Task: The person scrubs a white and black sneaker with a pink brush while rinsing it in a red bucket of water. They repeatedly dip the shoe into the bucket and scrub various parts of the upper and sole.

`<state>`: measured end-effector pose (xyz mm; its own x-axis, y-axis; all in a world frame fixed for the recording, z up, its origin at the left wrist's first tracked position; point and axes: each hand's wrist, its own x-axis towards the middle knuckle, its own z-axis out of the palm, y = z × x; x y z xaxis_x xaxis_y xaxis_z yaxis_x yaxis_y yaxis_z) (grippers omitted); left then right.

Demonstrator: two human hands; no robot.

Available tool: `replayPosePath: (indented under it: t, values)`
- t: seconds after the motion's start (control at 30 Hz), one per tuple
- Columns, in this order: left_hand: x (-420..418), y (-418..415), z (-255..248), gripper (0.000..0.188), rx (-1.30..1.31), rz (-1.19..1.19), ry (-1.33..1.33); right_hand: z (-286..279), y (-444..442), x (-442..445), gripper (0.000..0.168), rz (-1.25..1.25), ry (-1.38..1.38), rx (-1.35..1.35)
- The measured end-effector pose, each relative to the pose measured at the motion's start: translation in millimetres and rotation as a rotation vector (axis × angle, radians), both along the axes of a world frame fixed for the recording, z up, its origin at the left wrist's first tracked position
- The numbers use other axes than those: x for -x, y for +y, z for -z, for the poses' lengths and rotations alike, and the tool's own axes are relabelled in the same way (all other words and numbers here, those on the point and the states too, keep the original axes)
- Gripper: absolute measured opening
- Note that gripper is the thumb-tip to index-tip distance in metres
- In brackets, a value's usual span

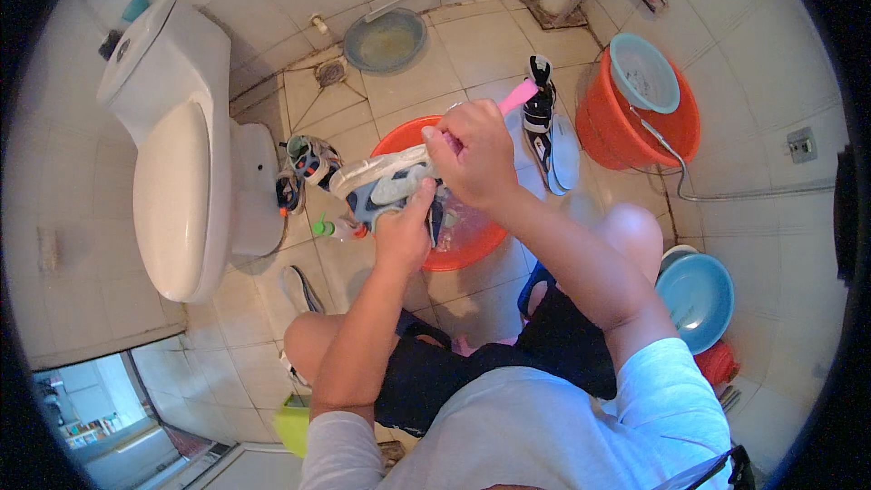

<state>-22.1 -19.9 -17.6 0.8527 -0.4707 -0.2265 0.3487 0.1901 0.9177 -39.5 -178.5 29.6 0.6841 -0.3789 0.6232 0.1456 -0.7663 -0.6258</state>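
Above a red plastic basin [465, 257] with sudsy water, my left hand [403, 231] grips a grey and blue sneaker [384, 190], its pale sole turned upward and away. My right hand [476, 153] is closed around a pink-handled brush [518, 96] at the sneaker's right end; the brush's working end is hidden by the hand. A clear bottle with a green cap [340, 228] is just left of the basin. More shoes [311, 160] sit beside the toilet. Right of the basin are a black and white sneaker [539, 105] and light blue insoles [563, 153].
A white toilet [173, 197] stands at left. A grey basin [386, 41] lies by the back wall. At right are a red bucket [599, 139] holding a light blue basin [644, 73], a shower hose [748, 196] and a blue basin [695, 303]. The floor is tiled.
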Motion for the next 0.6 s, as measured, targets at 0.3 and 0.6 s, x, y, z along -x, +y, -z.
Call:
replayPosePath:
  t: [0.3,0.6]
  values:
    - [-11,16,-26,0.036,-0.202,0.155,-0.329,15,-8,9,0.013,-0.271,-0.022,0.012]
    - [-21,23,-25,0.052,-0.264,0.369,-0.448,-4,7,29,0.016,-0.441,0.043,0.237]
